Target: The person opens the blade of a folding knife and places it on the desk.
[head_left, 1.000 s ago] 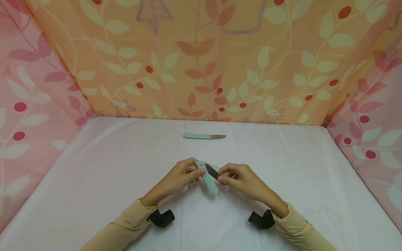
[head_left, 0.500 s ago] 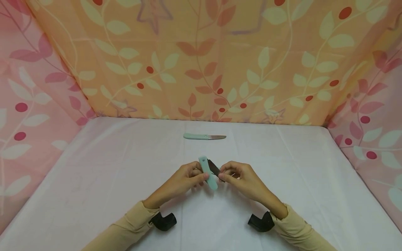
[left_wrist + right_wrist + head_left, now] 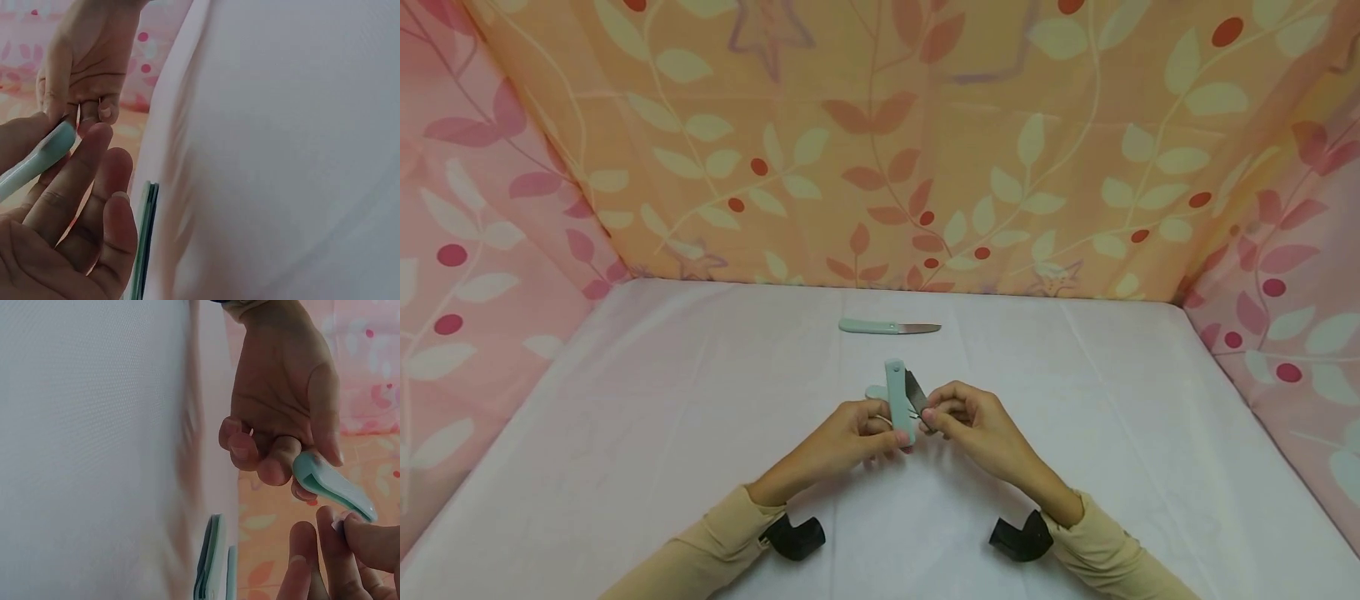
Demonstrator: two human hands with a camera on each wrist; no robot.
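Observation:
My left hand (image 3: 861, 433) grips the mint-green handle of a folding knife (image 3: 897, 400), held nearly upright above the table with its rivet at the top. The dark blade (image 3: 917, 392) stands out at a small angle to the right of the handle. Thumb and fingers of my right hand (image 3: 966, 417) pinch the blade at its lower end. A second mint-green piece (image 3: 876, 392) shows behind the left fingers; most of it is hidden. In the right wrist view a slot runs along the green handle (image 3: 334, 487), between the two hands.
Farther back on the white-covered table (image 3: 700, 375) lies another knife (image 3: 890, 327), its mint-green handle to the left and blade to the right. A patterned orange cloth (image 3: 880, 167) rises at the far edge. Pink cloth walls stand at both sides.
The handle has turned more upright and its riveted end has risen. My left hand has shifted slightly right and down. The right hand keeps its pinch on the blade.

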